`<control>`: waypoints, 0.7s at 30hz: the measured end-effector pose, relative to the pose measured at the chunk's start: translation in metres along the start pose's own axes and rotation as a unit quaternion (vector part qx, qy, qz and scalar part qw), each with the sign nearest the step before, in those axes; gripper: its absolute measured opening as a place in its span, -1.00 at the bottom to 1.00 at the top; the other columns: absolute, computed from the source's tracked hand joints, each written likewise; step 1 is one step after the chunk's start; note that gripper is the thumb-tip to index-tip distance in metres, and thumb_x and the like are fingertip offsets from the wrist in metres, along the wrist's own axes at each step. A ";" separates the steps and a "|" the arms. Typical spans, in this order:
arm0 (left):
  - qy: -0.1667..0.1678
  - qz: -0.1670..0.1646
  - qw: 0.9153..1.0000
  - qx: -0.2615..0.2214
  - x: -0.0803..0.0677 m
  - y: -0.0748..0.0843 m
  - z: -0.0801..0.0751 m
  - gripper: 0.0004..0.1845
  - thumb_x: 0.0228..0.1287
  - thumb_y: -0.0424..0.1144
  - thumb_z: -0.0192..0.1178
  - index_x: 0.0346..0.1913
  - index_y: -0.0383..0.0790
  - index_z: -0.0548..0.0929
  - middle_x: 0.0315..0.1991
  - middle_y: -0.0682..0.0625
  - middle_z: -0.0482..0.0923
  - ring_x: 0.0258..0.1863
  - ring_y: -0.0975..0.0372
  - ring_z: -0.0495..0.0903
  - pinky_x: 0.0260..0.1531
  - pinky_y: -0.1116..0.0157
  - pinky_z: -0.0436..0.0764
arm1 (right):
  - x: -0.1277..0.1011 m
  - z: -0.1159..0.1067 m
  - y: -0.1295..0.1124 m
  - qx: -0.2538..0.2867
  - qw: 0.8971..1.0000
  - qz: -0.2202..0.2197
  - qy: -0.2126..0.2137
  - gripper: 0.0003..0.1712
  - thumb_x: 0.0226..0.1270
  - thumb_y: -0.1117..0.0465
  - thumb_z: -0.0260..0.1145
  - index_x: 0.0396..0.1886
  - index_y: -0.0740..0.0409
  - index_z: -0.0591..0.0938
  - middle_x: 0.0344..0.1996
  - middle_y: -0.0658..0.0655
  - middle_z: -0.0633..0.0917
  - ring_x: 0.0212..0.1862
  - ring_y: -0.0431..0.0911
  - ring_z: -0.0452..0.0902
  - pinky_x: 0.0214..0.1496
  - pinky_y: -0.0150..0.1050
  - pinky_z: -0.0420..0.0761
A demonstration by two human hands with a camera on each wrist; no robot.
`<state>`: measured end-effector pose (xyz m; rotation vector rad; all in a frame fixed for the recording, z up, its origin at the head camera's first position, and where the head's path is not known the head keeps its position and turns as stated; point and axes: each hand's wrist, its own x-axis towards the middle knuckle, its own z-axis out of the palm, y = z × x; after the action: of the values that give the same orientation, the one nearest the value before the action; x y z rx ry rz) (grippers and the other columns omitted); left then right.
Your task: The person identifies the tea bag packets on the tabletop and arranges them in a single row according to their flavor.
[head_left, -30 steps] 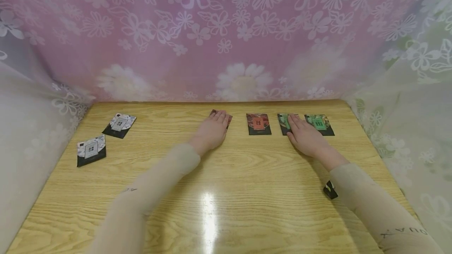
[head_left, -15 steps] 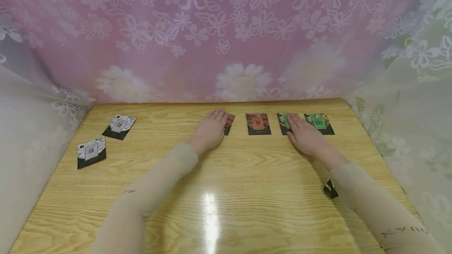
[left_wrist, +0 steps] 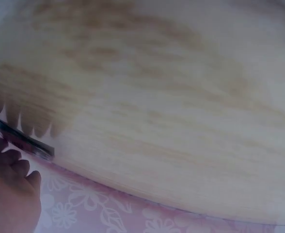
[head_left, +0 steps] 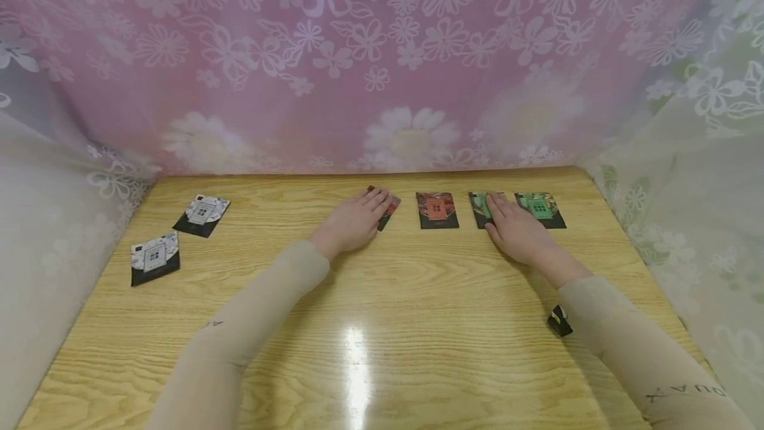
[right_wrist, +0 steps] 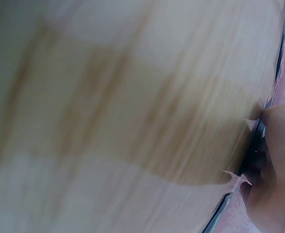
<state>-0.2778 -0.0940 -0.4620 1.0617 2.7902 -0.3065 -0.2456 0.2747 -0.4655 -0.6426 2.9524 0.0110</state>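
Across the back of the wooden table, my left hand (head_left: 353, 219) lies with extended fingers over a tilted flat packet with a red label (head_left: 389, 213), whose right part shows. In the left wrist view its fingertips rest along the thin dark packet (left_wrist: 26, 141). A second red packet (head_left: 437, 210) lies straight just to the right. My right hand (head_left: 516, 231) rests flat, fingers extended, on a green packet (head_left: 477, 208) and covers much of it. Another green packet (head_left: 540, 208) sits right beside that hand. The right wrist view shows the fingers (right_wrist: 259, 160) against a packet's dark edge.
Two white-and-black packets (head_left: 201, 214) lie askew at the table's left side. A small black piece (head_left: 559, 321) peeks out beside the right sleeve (head_left: 615, 324). A pink floral curtain (head_left: 286, 105) borders the back edge, with pale floral cloth (head_left: 698, 217) at the sides.
The tilted red packet has slid a little right under my left hand, and more of its right side shows. My right hand and the other packets stay in place.
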 end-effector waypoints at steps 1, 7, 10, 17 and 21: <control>-0.003 -0.001 1.000 0.001 0.001 0.001 0.000 -0.32 0.76 -0.06 -0.24 0.75 -0.19 -0.09 0.77 -0.11 -0.15 0.77 0.06 -0.13 0.78 0.13 -0.04 | 0.000 0.000 0.000 0.000 1.000 0.000 0.000 -0.23 0.78 0.09 -0.03 0.67 0.52 0.04 0.65 0.54 0.08 0.68 0.40 0.01 0.73 0.30 0.11; -0.005 -0.032 0.999 -0.018 0.007 0.010 0.002 -0.31 0.78 -0.01 -0.26 0.74 -0.25 -0.08 0.77 -0.14 -0.15 0.77 0.03 -0.12 0.78 0.12 -0.03 | 0.000 0.001 0.000 -0.003 1.000 -0.001 0.000 -0.23 0.78 0.08 -0.03 0.67 0.52 0.04 0.65 0.54 0.08 0.68 0.40 0.01 0.73 0.30 0.11; -0.007 -0.052 0.998 -0.024 0.011 0.017 0.002 -0.30 0.78 0.01 -0.26 0.74 -0.27 -0.08 0.76 -0.17 -0.14 0.77 0.03 -0.10 0.77 0.11 -0.02 | 0.001 0.001 0.000 -0.001 1.000 -0.002 0.001 -0.23 0.78 0.08 -0.03 0.67 0.52 0.04 0.65 0.54 0.09 0.68 0.40 0.02 0.73 0.30 0.11; -0.010 -0.094 0.995 -0.023 0.019 0.033 -0.001 -0.29 0.78 0.01 -0.26 0.73 -0.30 -0.07 0.76 -0.19 -0.09 0.76 0.01 -0.06 0.76 0.06 0.03 | 0.002 0.002 0.003 -0.007 1.000 -0.003 0.002 -0.23 0.78 0.08 -0.03 0.67 0.52 0.03 0.65 0.53 0.09 0.68 0.39 0.01 0.73 0.30 0.12; -0.008 -0.112 0.993 -0.022 0.023 0.040 -0.003 -0.30 0.78 0.00 -0.26 0.73 -0.31 -0.04 0.75 -0.19 -0.05 0.76 0.02 -0.03 0.76 0.08 0.05 | 0.002 0.003 0.003 -0.004 1.000 -0.004 0.002 -0.23 0.78 0.08 -0.03 0.67 0.52 0.03 0.65 0.53 0.09 0.68 0.39 0.01 0.73 0.30 0.11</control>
<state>-0.2685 -0.0495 -0.4691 0.7326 2.8895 -0.2749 -0.2485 0.2762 -0.4689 -0.6556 2.9559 0.0195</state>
